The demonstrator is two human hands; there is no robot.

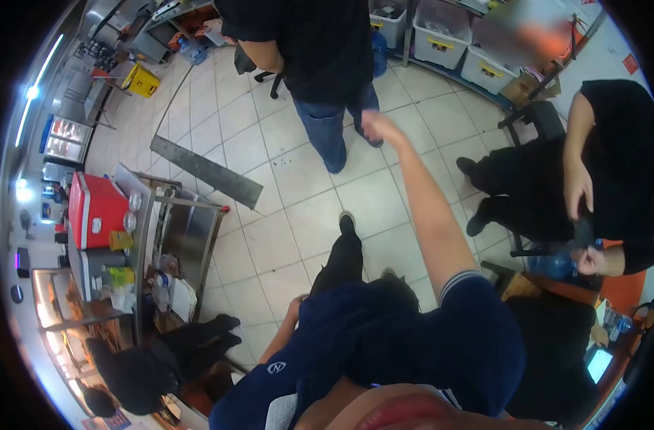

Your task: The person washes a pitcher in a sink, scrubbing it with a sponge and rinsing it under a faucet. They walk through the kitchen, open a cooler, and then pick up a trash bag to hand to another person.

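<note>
My right arm reaches forward across the middle of the view. At its end my right hand (382, 129) is raised, blurred, in front of the jeans (323, 132) of a standing person; I see no object in it, and whether it touches the person cannot be told. My left hand (295, 307) hangs low beside my dark trousers (336, 265), partly covered by my navy shirt (356, 322). Its fingers are mostly hidden.
A metal work table (187, 229) stands at left, near a red cooler box (97, 211). A long grey strip (206, 172) lies over the tiled floor (305, 222). Seated at right, a person (535, 186) holds something dark. White bins (442, 46) fill a back shelf.
</note>
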